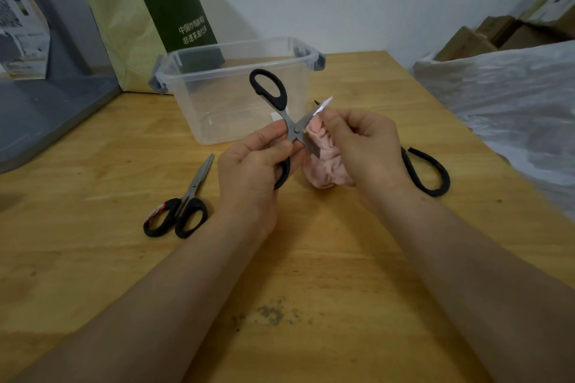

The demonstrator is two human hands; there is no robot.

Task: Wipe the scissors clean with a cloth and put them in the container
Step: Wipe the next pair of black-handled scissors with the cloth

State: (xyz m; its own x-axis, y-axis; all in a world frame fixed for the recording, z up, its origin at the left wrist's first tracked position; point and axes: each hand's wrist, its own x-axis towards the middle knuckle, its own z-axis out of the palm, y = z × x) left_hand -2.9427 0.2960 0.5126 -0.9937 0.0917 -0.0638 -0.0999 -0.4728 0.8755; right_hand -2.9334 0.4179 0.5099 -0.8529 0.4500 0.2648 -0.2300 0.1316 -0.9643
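My left hand (249, 165) holds black-handled scissors (270, 88) spread open, gripped near the pivot with one handle loop sticking up. My right hand (364, 146) presses a bunched pink cloth (326, 162) against one blade, whose tip pokes out above my fingers. Just behind them a clear plastic container (230, 71) with grey latches stands on the wooden table, nothing visible inside. A second pair of scissors (183, 205) lies shut on the table to the left. The black handle of a third pair (429, 171) shows behind my right wrist.
A green and yellow bag (149, 19) leans on the wall behind the container. A grey stand base (46, 112) covers the table's left corner. White plastic sheeting (513, 96) and cardboard boxes (497, 34) lie beyond the right edge. A dark smudge (270, 314) marks the near tabletop.
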